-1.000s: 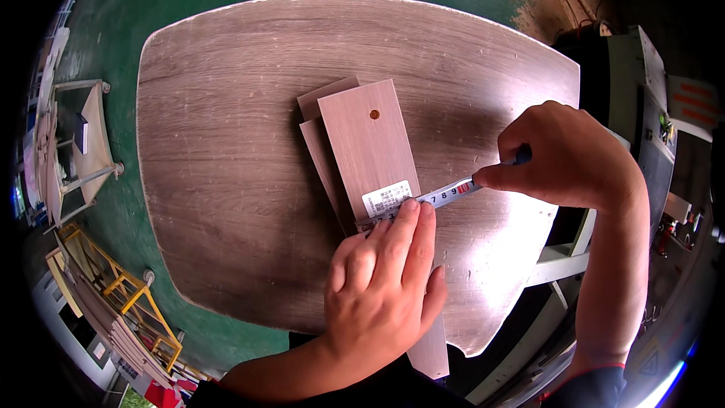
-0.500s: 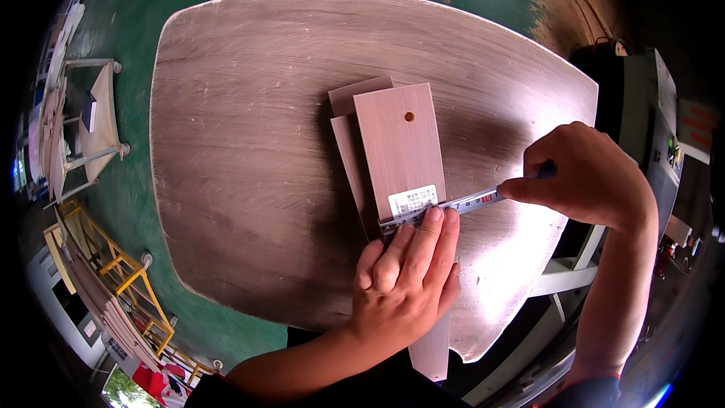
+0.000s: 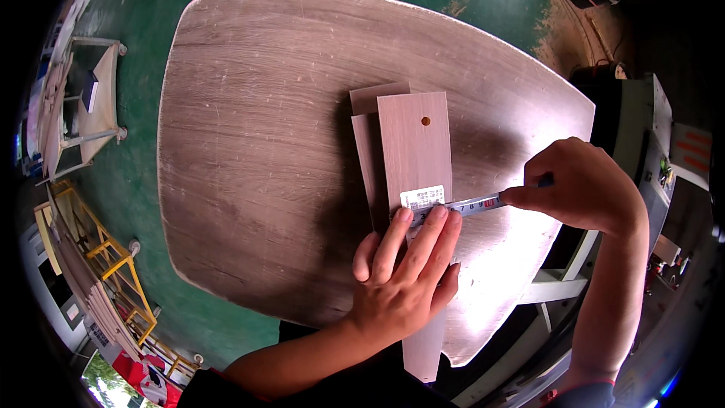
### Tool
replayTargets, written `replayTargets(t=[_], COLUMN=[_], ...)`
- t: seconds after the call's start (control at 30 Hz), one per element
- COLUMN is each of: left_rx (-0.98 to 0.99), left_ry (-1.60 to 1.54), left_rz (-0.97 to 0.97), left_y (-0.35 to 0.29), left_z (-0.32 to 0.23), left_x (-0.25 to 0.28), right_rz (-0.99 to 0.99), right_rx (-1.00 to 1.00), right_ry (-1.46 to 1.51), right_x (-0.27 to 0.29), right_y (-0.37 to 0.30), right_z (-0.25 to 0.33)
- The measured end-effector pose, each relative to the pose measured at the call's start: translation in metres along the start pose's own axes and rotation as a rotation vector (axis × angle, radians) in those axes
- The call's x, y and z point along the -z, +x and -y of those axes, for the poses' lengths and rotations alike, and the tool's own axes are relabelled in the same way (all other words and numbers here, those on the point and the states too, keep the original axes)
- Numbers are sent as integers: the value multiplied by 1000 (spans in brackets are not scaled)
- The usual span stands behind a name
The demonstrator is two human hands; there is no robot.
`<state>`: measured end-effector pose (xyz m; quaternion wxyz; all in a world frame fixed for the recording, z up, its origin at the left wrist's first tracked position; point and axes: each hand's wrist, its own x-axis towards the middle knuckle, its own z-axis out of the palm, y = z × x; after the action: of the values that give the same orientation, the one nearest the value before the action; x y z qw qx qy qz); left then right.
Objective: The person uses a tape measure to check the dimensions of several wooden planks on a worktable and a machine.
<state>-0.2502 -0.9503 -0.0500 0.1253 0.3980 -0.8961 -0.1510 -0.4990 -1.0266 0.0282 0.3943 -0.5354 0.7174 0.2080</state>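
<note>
My left hand (image 3: 404, 279) lies with fingers stretched out over the near end of a brown wood-grain board (image 3: 414, 147). Its fingertips press a steel tape measure (image 3: 477, 205) across that end, and they hide the blade's left end. The board has a round hole near its far end and a white printed label (image 3: 423, 197) beside the tape. Off to the right, my right hand (image 3: 578, 185) is closed around the tape measure's body, of which only a dark blue bit shows. Under the top board lie other similar boards (image 3: 368, 162), slightly askew.
All of this rests on a large wood-grain tabletop (image 3: 257, 106) with curved edges. A narrow board (image 3: 424, 347) sticks out below my left hand. On the left stand a wheeled rack (image 3: 91, 136) and a yellow cart (image 3: 113, 257). Machinery (image 3: 642, 136) stands at the right.
My left fingers have shifted and spread, now covering the tape's left end that showed before. The boards sit slightly further right in view. My right hand keeps its hold.
</note>
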Motion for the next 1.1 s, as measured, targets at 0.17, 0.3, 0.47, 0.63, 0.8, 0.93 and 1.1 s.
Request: replayTargets(t=[0.17,0.3,0.47,0.63,0.8,0.93,1.1], left_rx=[2,4,5,11,9,-6,-7], left_ry=[19,14,-8,-11,-19,-36,-42], left_rz=[-18,-29,-37,-38,-39,-54,-38], left_y=[1,0,-1,0,1,-2,-2], left_z=[-1,-1,0,0,1,1,1], left_x=[-1,-1,-1,0,1,-2,-1], right_rz=[79,80,90,113,130,140,132], right_rx=[-82,-59,-55,-65,-56,-81,-68], right_ry=[-44,-88,-88,-107,-119,-113,-100], right_x=[8,7,6,7,6,6,4], right_y=[-1,-1,1,1,1,-1,-1], right_z=[9,10,8,10,10,11,8])
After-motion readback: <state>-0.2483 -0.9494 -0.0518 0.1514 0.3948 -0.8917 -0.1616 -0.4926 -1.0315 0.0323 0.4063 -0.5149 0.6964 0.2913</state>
